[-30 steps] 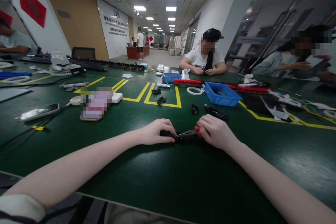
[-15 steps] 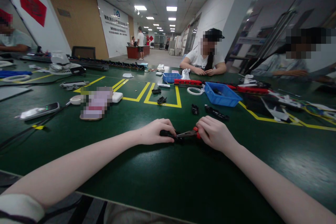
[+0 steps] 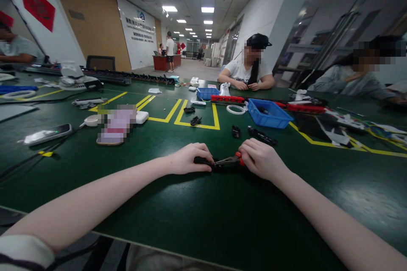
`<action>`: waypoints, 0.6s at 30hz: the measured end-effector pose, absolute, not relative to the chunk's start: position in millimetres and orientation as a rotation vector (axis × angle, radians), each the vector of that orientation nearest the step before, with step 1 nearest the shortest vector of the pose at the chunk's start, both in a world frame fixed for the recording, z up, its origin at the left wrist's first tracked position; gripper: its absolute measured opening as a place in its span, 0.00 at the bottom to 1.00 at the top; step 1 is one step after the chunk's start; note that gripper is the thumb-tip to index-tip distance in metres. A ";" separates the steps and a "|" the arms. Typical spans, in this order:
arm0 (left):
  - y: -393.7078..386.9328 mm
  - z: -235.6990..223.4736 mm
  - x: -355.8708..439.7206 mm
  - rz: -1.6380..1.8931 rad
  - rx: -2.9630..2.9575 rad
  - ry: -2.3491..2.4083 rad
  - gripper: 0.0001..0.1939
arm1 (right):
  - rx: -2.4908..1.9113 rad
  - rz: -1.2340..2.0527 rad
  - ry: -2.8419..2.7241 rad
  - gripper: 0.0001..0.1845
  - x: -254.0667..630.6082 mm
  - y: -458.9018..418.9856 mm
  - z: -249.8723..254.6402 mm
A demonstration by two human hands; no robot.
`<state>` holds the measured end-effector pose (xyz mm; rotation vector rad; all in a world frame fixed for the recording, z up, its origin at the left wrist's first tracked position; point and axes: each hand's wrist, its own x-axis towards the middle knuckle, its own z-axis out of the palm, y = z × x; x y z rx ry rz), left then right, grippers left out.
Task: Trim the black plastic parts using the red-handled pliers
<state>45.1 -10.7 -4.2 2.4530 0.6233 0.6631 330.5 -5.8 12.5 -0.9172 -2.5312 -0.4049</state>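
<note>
On the green table, my left hand [image 3: 190,159] is closed around a small black part [image 3: 203,161], whose exact kind I cannot make out. My right hand [image 3: 262,159] grips red-handled pliers [image 3: 227,161]. The long metal jaws point left and meet the black part at my left fingertips; the tips themselves are hard to see. Beyond my hands lie a short black piece [image 3: 235,131] and a longer black piece [image 3: 262,135]. Two more black pieces, one of them a dark jagged part [image 3: 196,120], rest within the yellow tape outline.
A blue bin [image 3: 270,114] with dark items stands at the back right, beside a white ring [image 3: 235,110]. To the left are a phone [image 3: 117,129], a white case [image 3: 142,117] and a handheld device [image 3: 47,134] with cables. Co-workers sit across the table.
The pliers and my right hand have shifted very slightly up and right, and the jaws look a little different in angle. My left hand stays nearly still.
</note>
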 end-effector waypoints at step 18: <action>-12.1 -5.0 44.6 0.676 2.437 0.672 0.10 | -0.915 -0.424 -2.520 0.15 325.7 -9.7 9.9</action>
